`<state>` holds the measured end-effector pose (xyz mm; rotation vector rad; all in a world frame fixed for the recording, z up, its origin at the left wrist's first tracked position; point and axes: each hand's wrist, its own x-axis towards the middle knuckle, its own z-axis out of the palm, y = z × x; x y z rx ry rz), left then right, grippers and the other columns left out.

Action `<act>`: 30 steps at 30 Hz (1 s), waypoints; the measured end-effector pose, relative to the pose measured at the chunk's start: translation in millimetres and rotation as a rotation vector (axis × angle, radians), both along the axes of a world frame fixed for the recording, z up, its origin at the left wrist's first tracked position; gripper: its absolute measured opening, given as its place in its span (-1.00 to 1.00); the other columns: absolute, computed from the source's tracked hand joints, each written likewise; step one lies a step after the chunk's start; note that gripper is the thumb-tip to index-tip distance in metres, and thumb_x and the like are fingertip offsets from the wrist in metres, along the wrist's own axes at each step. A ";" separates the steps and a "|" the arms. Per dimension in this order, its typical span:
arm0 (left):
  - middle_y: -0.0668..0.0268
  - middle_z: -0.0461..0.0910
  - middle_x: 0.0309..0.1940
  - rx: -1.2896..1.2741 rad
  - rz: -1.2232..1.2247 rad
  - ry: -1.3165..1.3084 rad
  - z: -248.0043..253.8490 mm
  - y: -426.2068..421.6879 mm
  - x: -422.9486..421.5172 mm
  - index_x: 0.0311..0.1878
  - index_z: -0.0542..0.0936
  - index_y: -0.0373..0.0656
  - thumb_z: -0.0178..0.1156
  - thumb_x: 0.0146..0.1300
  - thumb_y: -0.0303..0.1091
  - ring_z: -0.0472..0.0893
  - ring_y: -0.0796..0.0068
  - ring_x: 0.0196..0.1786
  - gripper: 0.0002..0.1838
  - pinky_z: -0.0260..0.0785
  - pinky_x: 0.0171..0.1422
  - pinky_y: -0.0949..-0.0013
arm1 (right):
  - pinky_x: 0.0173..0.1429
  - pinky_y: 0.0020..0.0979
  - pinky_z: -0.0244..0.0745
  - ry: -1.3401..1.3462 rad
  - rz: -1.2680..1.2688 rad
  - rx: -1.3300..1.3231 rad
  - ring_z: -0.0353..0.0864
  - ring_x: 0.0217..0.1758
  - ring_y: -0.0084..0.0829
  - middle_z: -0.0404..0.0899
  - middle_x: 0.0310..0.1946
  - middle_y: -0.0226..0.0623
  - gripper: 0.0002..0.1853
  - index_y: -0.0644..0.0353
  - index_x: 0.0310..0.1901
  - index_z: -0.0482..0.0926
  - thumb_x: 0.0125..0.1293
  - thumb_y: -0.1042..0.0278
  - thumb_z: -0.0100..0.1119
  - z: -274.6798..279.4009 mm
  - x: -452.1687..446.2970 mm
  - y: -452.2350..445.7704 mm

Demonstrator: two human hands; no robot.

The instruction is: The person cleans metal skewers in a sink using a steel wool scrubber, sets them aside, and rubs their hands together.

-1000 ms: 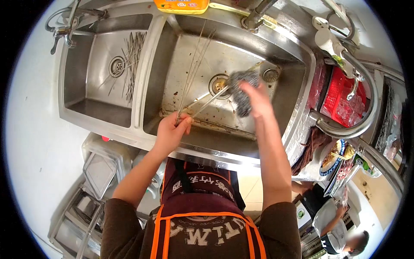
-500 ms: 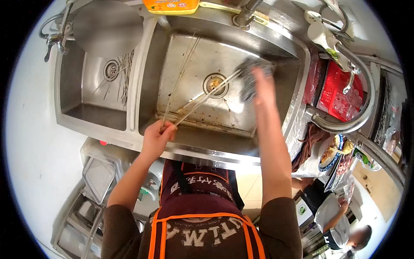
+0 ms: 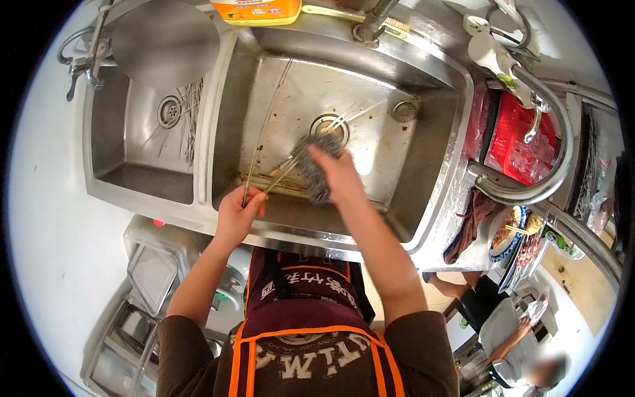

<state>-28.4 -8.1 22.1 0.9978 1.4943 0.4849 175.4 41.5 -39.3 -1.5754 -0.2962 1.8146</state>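
Observation:
My left hand [image 3: 239,210] is closed around the ends of several long thin skewers [image 3: 280,177] at the near edge of the large sink. Some of these pass beneath a grey steel-wool scouring pad [image 3: 316,173], their blurred tips showing beyond it over the drain [image 3: 329,126]. Other thin skewers [image 3: 266,126] point away from the same hand toward the back of the basin. My right hand [image 3: 340,175] grips the pad and presses it around or onto the skewers; the pad hides their middle. More skewers lie along the basin's near side, partly covered.
The small left sink [image 3: 142,173] holds a bunch of skewers [image 3: 192,126]. An orange-yellow container [image 3: 258,12] and a long-handled brush [image 3: 344,13] stand behind. A red basket [image 3: 519,142], curved tap [image 3: 565,165] and plate [image 3: 506,241] are right. Another person [image 3: 509,331] is at lower right.
My right hand has drawn the scouring pad along the skewers, from the far right toward my left hand. A round strainer at the basin's right has come into sight. My left hand barely moved.

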 end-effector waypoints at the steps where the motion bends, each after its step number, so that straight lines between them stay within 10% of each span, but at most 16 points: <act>1: 0.44 0.41 -0.66 -0.001 0.003 0.004 1.0 -1.4 -2.8 -0.38 0.47 -0.24 0.07 0.23 -0.40 0.34 0.73 -0.58 -0.88 0.13 -0.50 0.61 | -0.10 -0.36 0.49 -0.202 0.001 -0.008 0.55 -0.15 -0.35 0.54 -0.20 -0.12 -0.38 0.32 0.08 0.32 0.00 0.29 0.34 3.9 13.3 17.5; 3: 0.44 0.42 -0.66 -0.019 0.028 -0.035 3.6 -4.2 -12.4 -0.38 0.47 -0.23 0.07 0.23 -0.41 0.33 0.74 -0.58 -0.89 0.11 -0.51 0.62 | -0.07 -0.26 0.47 -0.157 -0.130 0.209 0.55 -0.16 -0.35 0.56 -0.24 -0.13 -0.34 0.33 0.02 0.37 -0.06 0.09 0.37 42.3 37.3 45.4; 7: 0.44 0.46 -0.63 0.016 0.104 0.102 14.8 -7.1 -53.3 -0.40 0.48 -0.20 0.07 0.21 -0.37 0.29 0.76 -0.59 -0.87 0.08 -0.51 0.64 | -0.39 -0.43 0.50 -0.186 -0.566 0.282 0.56 -0.43 -0.42 0.56 -0.36 -0.27 -0.71 0.29 -0.19 0.48 0.11 0.30 0.23 2.1 124.4 78.9; 13: 0.45 0.52 -0.60 0.176 0.393 0.338 5.3 22.7 -136.2 -0.32 0.51 -0.19 0.00 0.27 -0.29 0.30 0.74 -0.57 -0.81 0.14 -0.47 0.61 | 0.29 -0.30 0.13 -0.319 -0.035 0.001 0.30 0.18 -0.22 0.31 0.10 0.03 -0.11 0.45 0.24 0.04 0.00 0.18 0.34 -24.3 78.3 5.1; 16: 0.41 0.53 -0.59 0.204 0.476 0.329 -14.0 38.2 -156.2 -0.28 0.49 -0.21 -0.06 0.31 -0.27 0.30 0.71 -0.57 -0.78 0.14 -0.46 0.59 | -0.33 -0.46 0.48 -0.194 -0.036 -0.055 0.56 -0.40 -0.48 0.58 -0.35 -0.31 -0.70 0.25 -0.15 0.49 0.12 0.29 0.24 -26.5 47.3 -25.8; 25: 0.42 0.41 -0.61 0.431 0.513 0.588 -56.0 61.3 -187.4 -0.25 0.53 -0.21 -0.06 0.32 -0.22 0.26 0.68 -0.57 -0.73 0.10 -0.46 0.56 | -0.25 -0.46 0.47 -0.186 0.142 -0.012 0.56 -0.34 -0.49 0.57 -0.33 -0.30 -0.69 0.27 -0.13 0.48 0.12 0.32 0.24 -24.7 43.8 -46.7; 30: 0.48 0.42 -0.59 0.022 0.478 0.086 3.5 47.9 -107.2 -0.07 0.54 -0.16 -0.07 0.32 -0.23 0.19 0.79 -0.62 -0.72 0.00 -0.56 0.65 | -0.03 -0.40 0.40 0.011 0.086 -0.042 0.51 -0.14 -0.43 0.51 -0.13 -0.20 -0.51 0.33 0.02 0.37 0.08 0.34 0.27 19.3 -0.2 -32.9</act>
